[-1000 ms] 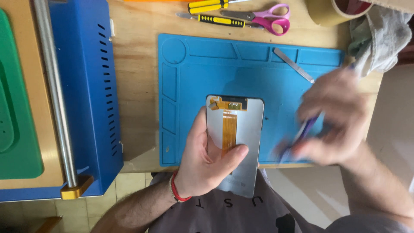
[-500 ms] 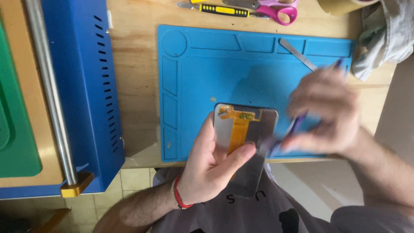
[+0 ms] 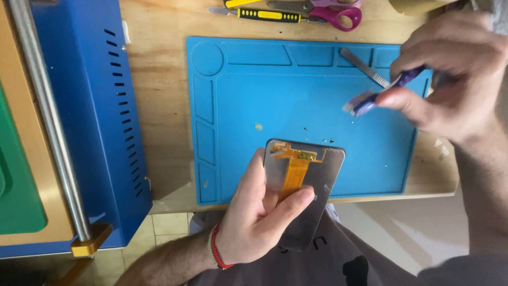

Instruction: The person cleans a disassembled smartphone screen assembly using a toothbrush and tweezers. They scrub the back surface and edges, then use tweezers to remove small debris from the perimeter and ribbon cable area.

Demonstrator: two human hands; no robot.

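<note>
Two hands in view. Left hand (image 3: 259,222) holds a phone screen (image 3: 307,196) back side up, thumb laid across its face, fingers wrapped behind; the grip is closed on the panel. Screen sits over the near edge of the mat (image 3: 296,100), its lower end hanging past the worktop (image 3: 159,106) above the lap. An orange flex cable (image 3: 293,172) runs down the panel's middle, ending just under the thumb tip.

Right hand (image 3: 455,74), up and to the right of the screen grip and well apart from it, pinches a purple tool (image 3: 378,95) between thumb and fingers; tool tip is blurred and points left, back toward the screen.

Around: a metal blade (image 3: 365,68) lies on the mat just behind the purple tool, partly covered by the right fingers. Small crumbs lie on the mat just beyond the screen's top edge. Beyond the mat, far from both grips: pink-handled scissors (image 3: 338,13) and a yellow-and-black driver (image 3: 267,15). Left of the screen grip stands a blue machine (image 3: 100,122) with vent slots, a steel bar (image 3: 45,122) along it, and a green pad (image 3: 16,180) at the frame edge. Red band (image 3: 216,249) on the left wrist.

No labels legible.
</note>
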